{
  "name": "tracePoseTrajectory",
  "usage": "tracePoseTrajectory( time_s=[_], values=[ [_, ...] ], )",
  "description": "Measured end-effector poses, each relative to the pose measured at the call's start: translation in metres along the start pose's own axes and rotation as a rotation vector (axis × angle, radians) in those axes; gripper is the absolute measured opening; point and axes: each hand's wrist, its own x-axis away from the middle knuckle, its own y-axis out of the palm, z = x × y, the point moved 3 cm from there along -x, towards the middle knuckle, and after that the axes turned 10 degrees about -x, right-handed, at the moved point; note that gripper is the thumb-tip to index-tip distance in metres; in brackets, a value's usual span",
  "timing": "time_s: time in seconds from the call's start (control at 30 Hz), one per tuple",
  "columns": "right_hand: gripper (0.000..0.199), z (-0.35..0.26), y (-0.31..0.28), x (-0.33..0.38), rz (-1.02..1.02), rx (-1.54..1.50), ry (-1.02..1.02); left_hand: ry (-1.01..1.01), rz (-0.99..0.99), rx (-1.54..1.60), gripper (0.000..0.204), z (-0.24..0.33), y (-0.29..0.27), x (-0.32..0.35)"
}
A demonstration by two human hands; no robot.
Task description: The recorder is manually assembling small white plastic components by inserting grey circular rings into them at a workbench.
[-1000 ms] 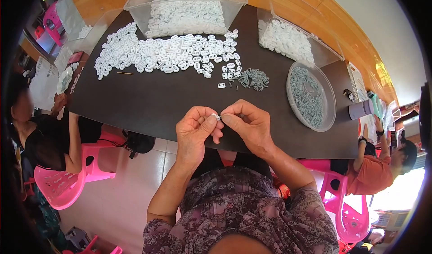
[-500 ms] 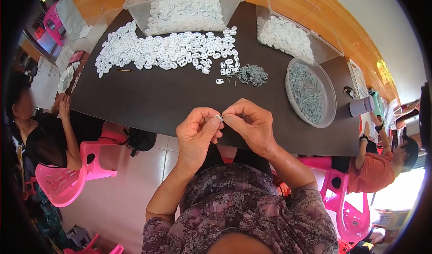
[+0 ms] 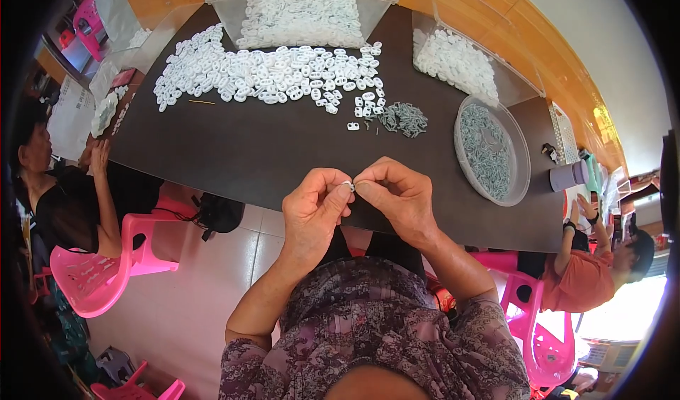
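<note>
Just beyond the near edge of the table, my two hands meet fingertip to fingertip. My left hand [image 3: 316, 209] pinches a small white plastic piece [image 3: 347, 184] between thumb and forefinger. Closed against that piece, the thumb and forefinger of my right hand [image 3: 402, 198] pinch something too small to make out. Ahead of them, a single white two-hole piece [image 3: 353, 126] lies on the dark table [image 3: 248, 145]. Beside it is a small heap of grey screws [image 3: 404, 120]. A wide spread of similar white oval pieces [image 3: 276, 74] covers the far left of the tabletop.
Behind the spread stands a clear bin [image 3: 228, 12] of white pieces; another clear bin [image 3: 520, 85] is at far right. A round dish [image 3: 523, 177] of screws and a lilac cup [image 3: 567, 176] sit at right. Co-workers sit left [image 3: 74, 209] and right [image 3: 584, 276] on pink chairs.
The whole view has shifted slightly. My hands remain joined at the white piece, with only a tiny movement of the fingers. The right co-worker's hands have moved a little.
</note>
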Motion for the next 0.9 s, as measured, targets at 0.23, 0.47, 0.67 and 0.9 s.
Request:
tracePoseTrajectory(
  time_s=[0.23,0.47,0.67,0.9],
  values=[
    [0.004,0.0,0.003,-0.001,-0.005,0.018,-0.008,0.05,0.015,-0.055,0.011,0.001,-0.001,0.001],
    [0.004,0.002,0.004,-0.002,-0.009,0.188,-0.036,0.124,0.113,-0.272,0.003,-0.001,0.002,0.003],
    [0.003,0.008,0.008,-0.006,-0.038,0.201,-0.024,0.015,0.097,-0.117,0.002,-0.009,-0.003,0.001],
    [0.004,0.008,0.007,-0.013,-0.099,0.353,-0.143,-0.009,0.096,-0.006,0.004,-0.014,-0.004,-0.004]
  ],
)
